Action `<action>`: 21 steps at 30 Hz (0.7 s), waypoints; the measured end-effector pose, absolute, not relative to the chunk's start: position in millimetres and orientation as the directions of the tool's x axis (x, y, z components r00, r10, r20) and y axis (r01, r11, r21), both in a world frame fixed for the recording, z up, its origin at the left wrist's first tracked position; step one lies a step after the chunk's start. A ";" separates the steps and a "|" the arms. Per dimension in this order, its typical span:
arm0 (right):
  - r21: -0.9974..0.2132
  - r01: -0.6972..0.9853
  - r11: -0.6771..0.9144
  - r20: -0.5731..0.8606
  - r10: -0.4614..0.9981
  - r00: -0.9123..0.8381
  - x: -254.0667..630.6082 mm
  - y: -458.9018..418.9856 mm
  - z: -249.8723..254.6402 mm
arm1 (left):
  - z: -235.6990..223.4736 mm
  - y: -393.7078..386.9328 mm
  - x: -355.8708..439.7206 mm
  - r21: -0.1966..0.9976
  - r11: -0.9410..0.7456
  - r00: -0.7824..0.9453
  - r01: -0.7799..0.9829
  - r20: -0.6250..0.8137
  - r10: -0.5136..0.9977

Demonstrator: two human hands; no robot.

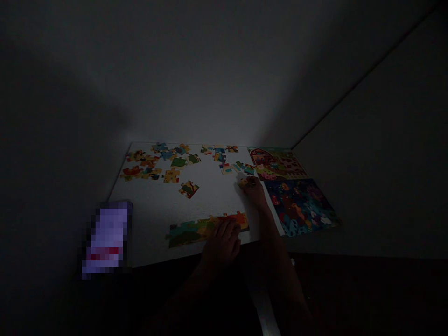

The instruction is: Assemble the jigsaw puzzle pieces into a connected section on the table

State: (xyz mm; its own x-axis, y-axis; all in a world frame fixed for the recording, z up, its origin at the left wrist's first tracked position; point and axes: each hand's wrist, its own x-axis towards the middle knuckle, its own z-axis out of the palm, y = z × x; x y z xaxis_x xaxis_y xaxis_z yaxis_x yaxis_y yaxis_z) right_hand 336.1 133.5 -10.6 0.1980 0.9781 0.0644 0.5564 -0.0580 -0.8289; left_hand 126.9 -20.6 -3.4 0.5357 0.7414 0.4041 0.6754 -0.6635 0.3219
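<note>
My left hand [222, 238] lies with its fingers stretched over the right part of a joined puzzle strip [191, 231] along the table's front edge. Farther back on the right, my right hand [255, 189] pinches a puzzle piece [242, 183] just above the white table. Two loose pieces with light blue and green, one a puzzle piece [227, 169], lie just behind that hand. Nearer the middle, a single brown and green piece [189, 189] rests by itself. The dim light hides finer detail of both hands.
Several loose puzzle pieces [140, 158] cover the back left of the white table [150, 219]. At the right lie a farm picture sheet [280, 163] and a dark blue picture sheet [301, 205]. A blurred lit screen [108, 233] stands at the left edge. Walls border the table behind and right.
</note>
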 end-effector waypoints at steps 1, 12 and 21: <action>-0.879 0.475 -0.047 0.070 0.972 0.226 335.2 130.0 -8.0 | -3.6 -20.6 127.0 0.329 -0.659 0.534 0.676 0.399 0.746; -0.991 0.132 0.031 0.079 0.923 0.377 327.6 94.2 3.6 | -5.9 -21.8 125.9 0.333 -0.667 0.540 0.666 0.401 0.740; -0.998 0.042 0.043 0.053 0.962 0.268 321.5 78.2 7.3 | -3.1 -22.0 125.8 0.322 -0.665 0.550 0.673 0.384 0.742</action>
State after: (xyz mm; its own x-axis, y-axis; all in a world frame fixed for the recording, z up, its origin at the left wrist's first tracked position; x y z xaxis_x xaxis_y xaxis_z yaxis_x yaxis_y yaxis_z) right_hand 321.5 78.2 7.3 0.2682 0.9619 0.0532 0.0421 0.0434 -0.9982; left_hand 125.8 -22.0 -3.1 0.5496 0.7420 0.3839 0.6734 -0.6654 0.3222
